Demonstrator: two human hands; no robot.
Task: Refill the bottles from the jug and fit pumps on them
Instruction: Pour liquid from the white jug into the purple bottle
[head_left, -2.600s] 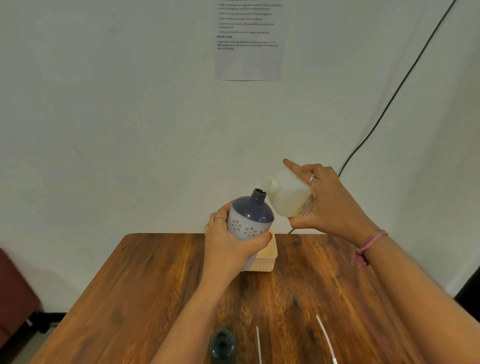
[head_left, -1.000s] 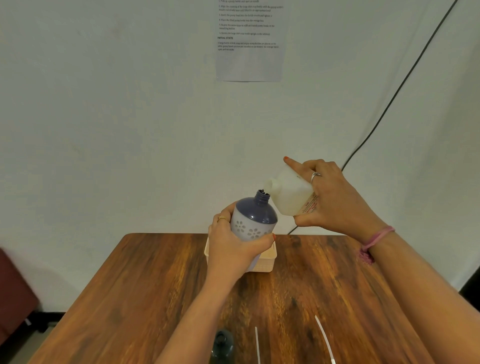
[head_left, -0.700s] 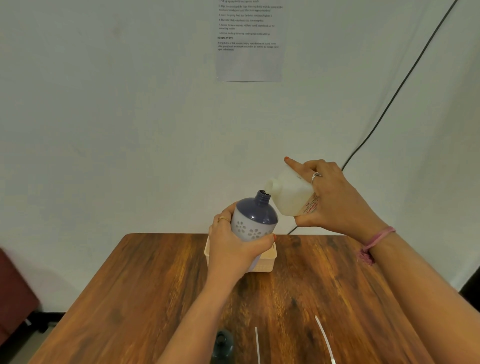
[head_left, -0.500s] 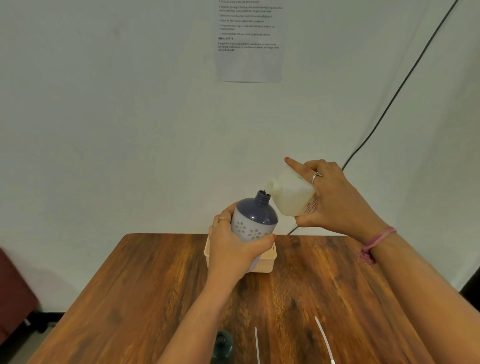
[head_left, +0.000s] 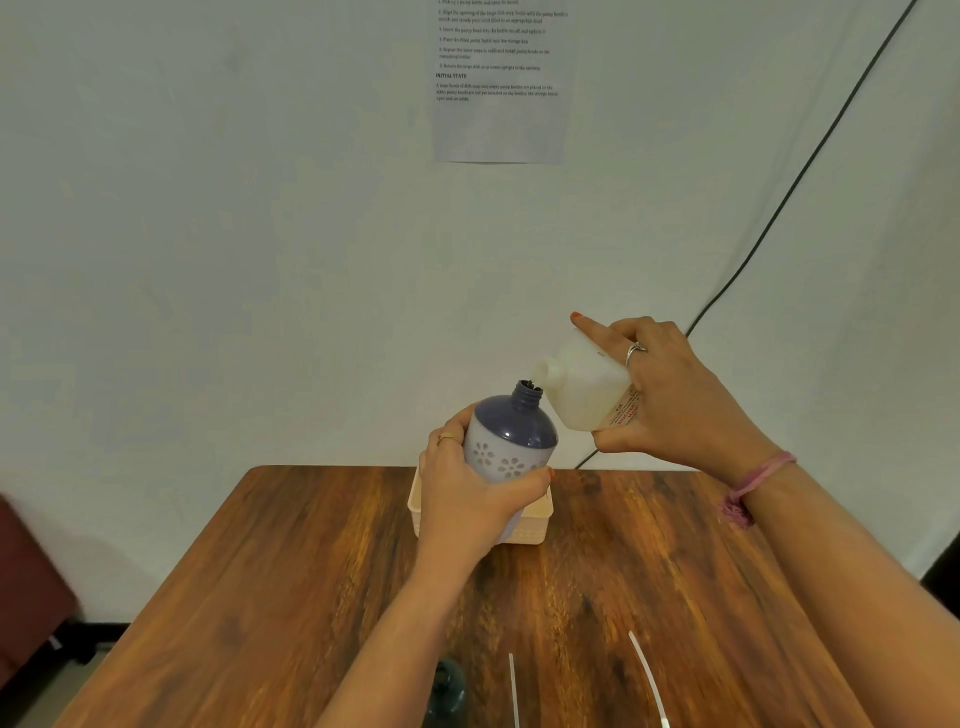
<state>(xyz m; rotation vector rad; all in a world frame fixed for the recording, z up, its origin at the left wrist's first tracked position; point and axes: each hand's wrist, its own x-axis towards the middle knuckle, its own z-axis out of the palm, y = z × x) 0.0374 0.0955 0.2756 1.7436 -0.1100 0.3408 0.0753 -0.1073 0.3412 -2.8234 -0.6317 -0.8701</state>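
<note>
Table (head_left: 311, 597): left hand (head_left: 467, 499) grips bottle (head_left: 511, 441), right hand (head_left: 680, 410) grips jug (head_left: 582, 384); flow indiscernible.

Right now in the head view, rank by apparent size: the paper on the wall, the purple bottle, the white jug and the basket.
1. Paper, largest.
2. Purple bottle and white jug look alike, both partly covered by hands: unranked.
3. Basket: mostly hidden behind the bottle and farther off, so unsure.

A plain pale wall (head_left: 208, 234) rises behind the wooden table (head_left: 311, 597). A printed sheet (head_left: 500, 119) hangs on it; a black cable (head_left: 810, 156) slants down its right side. A dark red seat (head_left: 26, 587) sits at left.
</note>
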